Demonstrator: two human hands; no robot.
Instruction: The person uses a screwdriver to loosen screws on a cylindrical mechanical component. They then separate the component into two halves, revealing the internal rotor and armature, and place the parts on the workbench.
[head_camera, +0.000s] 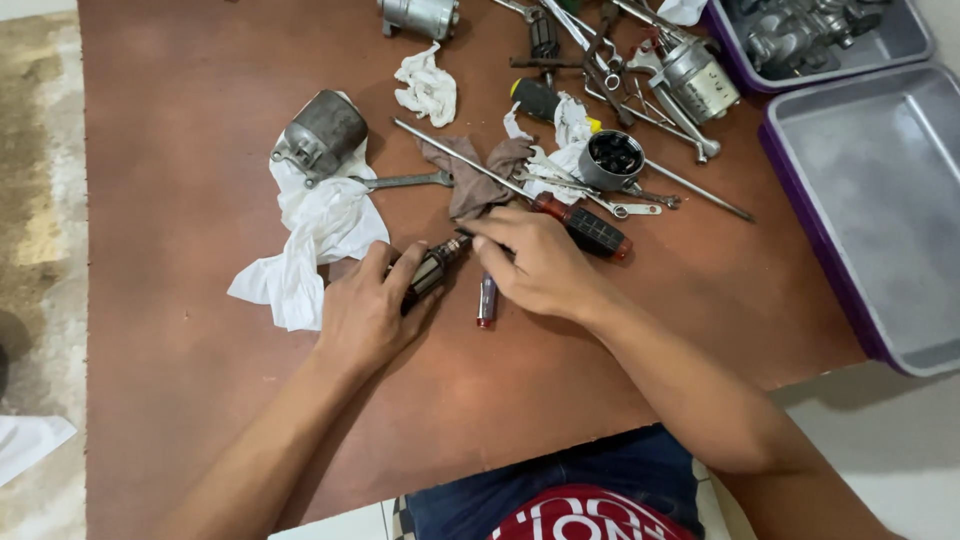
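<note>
My left hand grips a small motor armature with copper-coloured windings, lying on the brown board. My right hand rests beside it, fingertips touching the armature's shaft end. Under the right hand lies a small cylindrical tool with a red tip. A red-and-black screwdriver handle pokes out behind the right hand.
A grey motor housing sits on a white cloth. A brown rag, wrenches, a long rod, a round metal cup and another motor crowd the back. Two grey trays stand at the right.
</note>
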